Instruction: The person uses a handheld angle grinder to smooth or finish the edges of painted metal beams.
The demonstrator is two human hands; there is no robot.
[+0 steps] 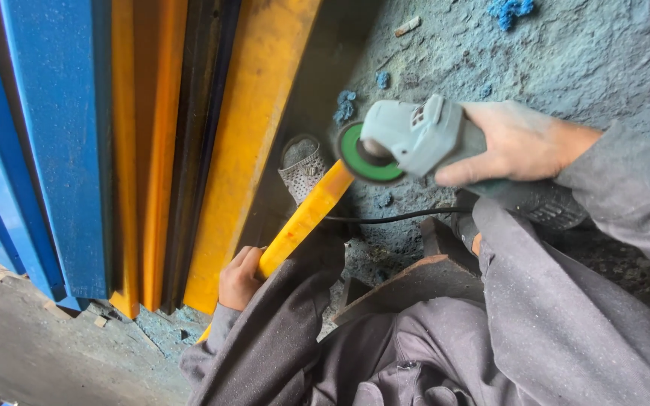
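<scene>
My right hand grips a pale grey angle grinder whose green disc sits against the upper end of a yellow metal bar. My left hand is closed around the lower part of that bar, holding it slanted. Both arms wear grey sleeves. The grinder's black cable runs under the tool towards my lap.
Blue and yellow painted metal beams lie stacked on the left. My grey mesh shoe rests beside the bar. The ground is coated in blue dust and blue flakes. A rusty metal piece lies by my knees.
</scene>
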